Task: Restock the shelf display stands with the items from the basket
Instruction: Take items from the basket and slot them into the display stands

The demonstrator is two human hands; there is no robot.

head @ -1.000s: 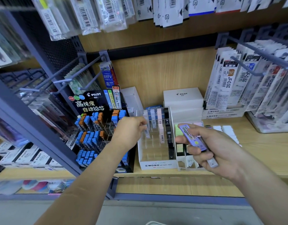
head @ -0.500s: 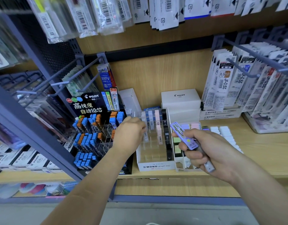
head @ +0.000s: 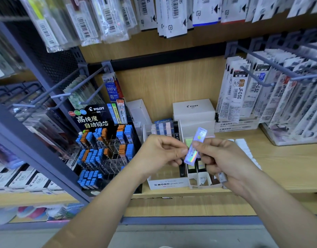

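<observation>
A purple lead case with a shiny holographic label stands nearly upright between my hands, above the white MONO graph display stand. My left hand pinches its lower left edge with thumb and fingertips. My right hand grips the case from the right and holds at least one more case, whose grey end sticks out below the palm. The stand holds a back row of pastel and black cases; its front slots look empty. The basket is out of view.
A black Pilot lead display with blue and orange cases stands to the left. A white divided tray sits right of the MONO stand. White Pilot boxes stand behind it. Refill packs hang on metal hooks at the right, and a grey shelf post slants across the left.
My left hand left the MONO stand's left side and came across to the purple case. My right hand lifted and turned that case upright, closer to the middle.
</observation>
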